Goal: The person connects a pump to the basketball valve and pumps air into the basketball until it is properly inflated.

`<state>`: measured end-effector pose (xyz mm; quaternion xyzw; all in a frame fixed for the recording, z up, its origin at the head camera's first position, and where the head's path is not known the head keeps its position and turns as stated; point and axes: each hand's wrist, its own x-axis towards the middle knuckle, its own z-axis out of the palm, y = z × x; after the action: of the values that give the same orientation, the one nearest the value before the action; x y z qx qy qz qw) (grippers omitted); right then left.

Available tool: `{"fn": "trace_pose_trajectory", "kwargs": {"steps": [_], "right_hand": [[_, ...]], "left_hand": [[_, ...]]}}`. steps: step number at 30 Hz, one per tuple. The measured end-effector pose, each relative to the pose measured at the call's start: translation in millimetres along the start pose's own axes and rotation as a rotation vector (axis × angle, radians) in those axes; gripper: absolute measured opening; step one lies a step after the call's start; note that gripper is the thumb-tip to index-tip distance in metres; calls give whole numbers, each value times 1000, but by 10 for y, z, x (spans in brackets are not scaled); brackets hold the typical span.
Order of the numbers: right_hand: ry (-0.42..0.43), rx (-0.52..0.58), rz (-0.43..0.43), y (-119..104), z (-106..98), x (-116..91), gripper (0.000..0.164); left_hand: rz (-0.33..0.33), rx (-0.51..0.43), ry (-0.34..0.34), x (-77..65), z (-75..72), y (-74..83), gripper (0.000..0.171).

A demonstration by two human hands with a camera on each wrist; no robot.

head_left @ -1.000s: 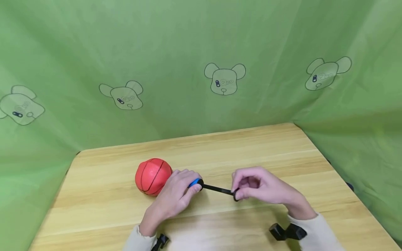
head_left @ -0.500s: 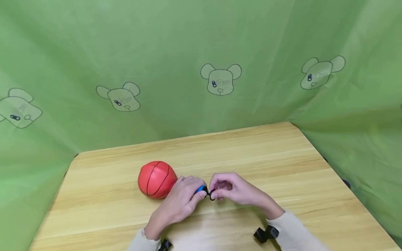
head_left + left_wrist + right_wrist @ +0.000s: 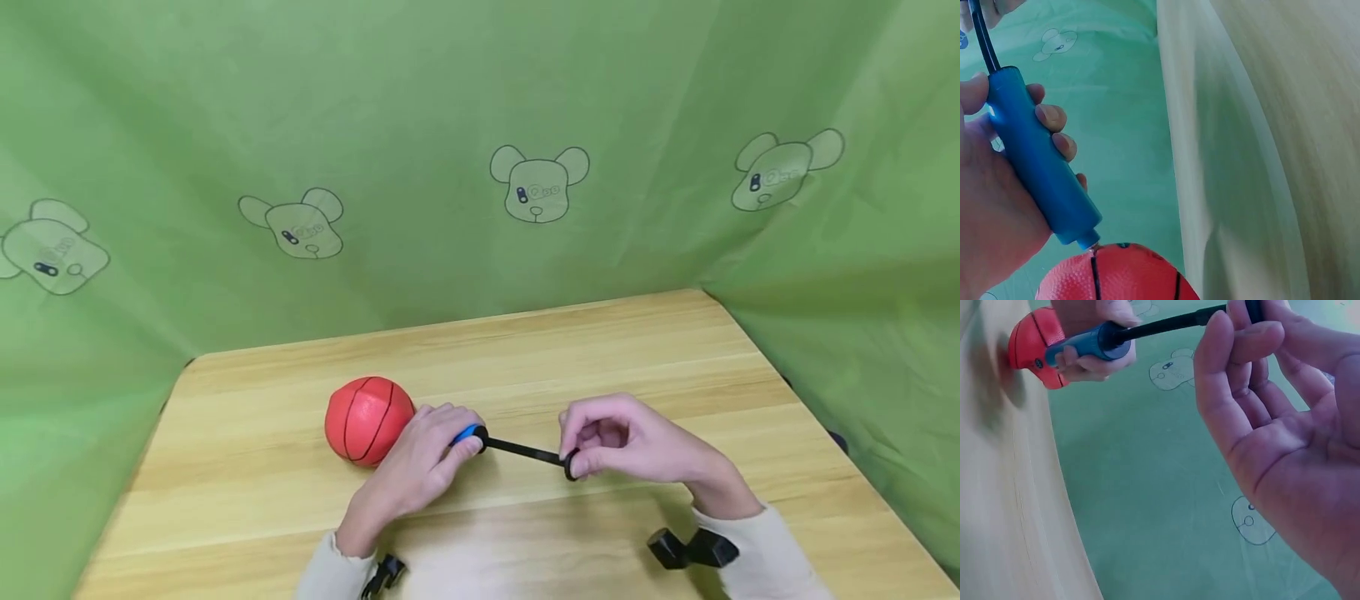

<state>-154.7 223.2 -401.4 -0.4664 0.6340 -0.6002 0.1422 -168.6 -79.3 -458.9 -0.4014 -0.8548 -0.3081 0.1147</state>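
A red basketball (image 3: 367, 421) with black lines and a caved-in side rests on the table. My left hand (image 3: 420, 462) wraps its fingers around the blue barrel of a hand pump (image 3: 1044, 156). In the left wrist view the pump's narrow tip meets the top of the ball; how deep it sits is hidden. From the barrel's other end the black rod (image 3: 525, 451) extends far out toward the right. My right hand (image 3: 630, 437) pinches the black end handle (image 3: 570, 465) of that rod between thumb and fingers, with the other fingers curled.
The wooden table (image 3: 247, 500) is bordered by green curtains (image 3: 420, 100) printed with bear heads at the back and sides. Black wrist devices (image 3: 690, 548) stick out below both forearms.
Half a second ago the right hand had moved left and the rod was nearly all inside the barrel. Now it has moved back right, drawing the rod out. The left hand stays around the barrel.
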Motion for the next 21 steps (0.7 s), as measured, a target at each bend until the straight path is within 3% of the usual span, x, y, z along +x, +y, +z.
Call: {"fn": "trace_pose_trajectory", "kwargs": {"steps": [3, 8, 14, 17, 21], "right_hand": [[21, -7, 19, 5, 17, 3, 27], [89, -27, 106, 218, 137, 144, 12], [100, -14, 75, 509, 305, 299, 7], [97, -4, 86, 514, 319, 277, 8], [71, -14, 128, 325, 218, 179, 11]], "left_hand": [[-19, -1, 5, 10, -6, 26, 21], [-31, -6, 21, 14, 1, 110, 19], [1, 9, 0, -13, 83, 127, 21], [44, 18, -12, -10, 114, 107, 22], [81, -13, -19, 22, 112, 70, 23]]}}
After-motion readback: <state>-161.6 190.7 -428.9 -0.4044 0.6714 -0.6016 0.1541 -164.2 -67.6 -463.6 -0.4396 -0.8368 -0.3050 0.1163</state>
